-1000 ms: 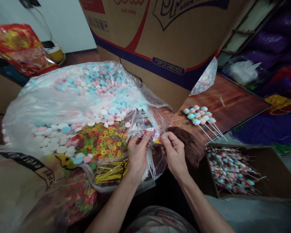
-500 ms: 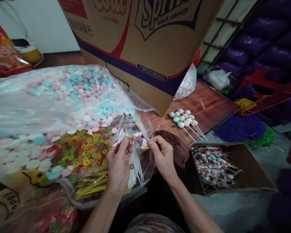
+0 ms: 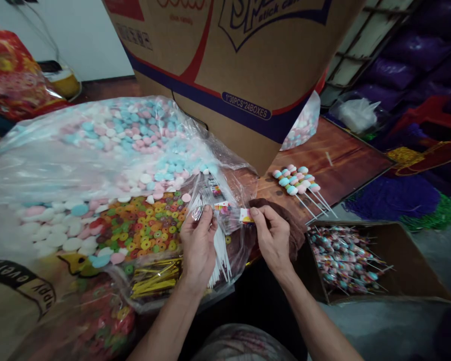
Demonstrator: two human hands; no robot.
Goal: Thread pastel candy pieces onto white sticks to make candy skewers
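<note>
Over the candy table, both my hands hold a small clear plastic wrapper (image 3: 245,216) with colourful print. The fingers of my left hand (image 3: 198,245) pinch its clear end, and my right hand (image 3: 275,238) grips the printed end between thumb and finger. Beneath the hands lie white sticks (image 3: 221,255) and more printed wrappers (image 3: 215,188). To the left of my left hand are colourful gummy rings (image 3: 150,225), with pastel marshmallows (image 3: 69,228) beyond them. Gold twist ties (image 3: 156,281) rest in front of the rings.
A large cardboard box (image 3: 210,65) stands behind the candy. Marshmallow skewers (image 3: 295,180) lie on the table at right, near a brown cloth (image 3: 291,220). Below, an open carton (image 3: 413,265) holds many wrapped candy sticks (image 3: 346,255). A large marshmallow bag (image 3: 108,145) covers the left.
My hands have moved slightly apart, and more of the wrapper shows between them. The whole view has shifted, so the surroundings sit farther right.
</note>
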